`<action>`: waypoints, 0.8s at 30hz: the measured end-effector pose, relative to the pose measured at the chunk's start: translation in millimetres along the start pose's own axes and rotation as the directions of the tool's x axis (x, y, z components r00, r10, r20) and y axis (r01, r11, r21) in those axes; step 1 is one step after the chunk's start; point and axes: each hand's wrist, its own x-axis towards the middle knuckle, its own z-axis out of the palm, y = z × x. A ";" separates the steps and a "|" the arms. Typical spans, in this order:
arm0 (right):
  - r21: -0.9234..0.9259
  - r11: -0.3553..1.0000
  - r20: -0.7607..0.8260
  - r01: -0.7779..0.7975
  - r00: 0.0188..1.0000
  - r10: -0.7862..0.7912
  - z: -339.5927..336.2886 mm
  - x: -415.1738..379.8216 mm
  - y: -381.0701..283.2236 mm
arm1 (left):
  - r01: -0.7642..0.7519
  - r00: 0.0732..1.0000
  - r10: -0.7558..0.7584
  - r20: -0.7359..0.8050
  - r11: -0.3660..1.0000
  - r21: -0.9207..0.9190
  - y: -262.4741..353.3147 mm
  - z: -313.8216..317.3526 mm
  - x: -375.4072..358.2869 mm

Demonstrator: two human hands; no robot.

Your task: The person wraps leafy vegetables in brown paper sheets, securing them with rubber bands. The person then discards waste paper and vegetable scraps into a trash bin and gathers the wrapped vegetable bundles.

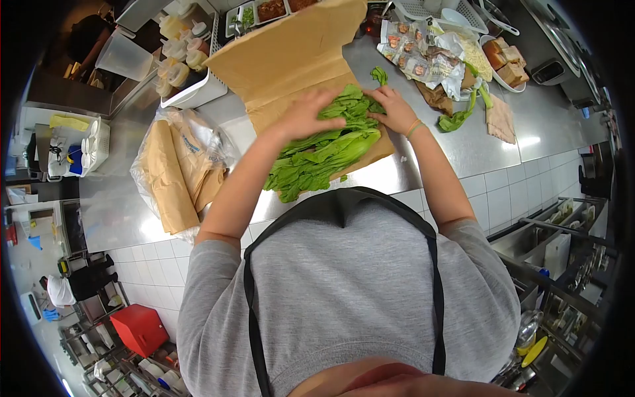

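Two hands (307, 114) (391, 112) bracket crinkled, ribbed greens (327, 155) on creased brown paper (284, 56).

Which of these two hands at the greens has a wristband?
The right hand: a thin band shows at its wrist; the left hand shows none.

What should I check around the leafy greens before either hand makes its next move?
1. Left hand at the leafy greens: ok, open above their left part; firm contact cannot be told.
2. Right hand at the greens: ok, fingers at their far right edge.
3. All leaves on the brown paper: not ok, a loose leaf lies beside it on the steel counter.
4. Paper flat: not ok, its far part is creased and seems raised.
5. Wristband clear of the leaves: ok.
6. Underside of the greens: cannot tell, hidden.
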 end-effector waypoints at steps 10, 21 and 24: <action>0.053 0.941 -0.169 -0.334 0.926 0.338 -74.2 -25.7 60.5 | -0.079 0.984 0.057 0.166 0.989 0.126 -40.5 39.2 9.8; 0.370 0.903 0.365 -0.217 0.928 0.073 -40.5 -41.5 -47.6 | 0.026 0.970 0.022 0.241 0.980 -0.196 -19.1 -54.8 -9.5; 0.329 0.912 0.361 -0.246 0.925 0.119 -32.8 -46.3 -53.0 | 0.135 0.988 -0.140 0.070 0.539 -0.831 -27.9 -36.1 -43.7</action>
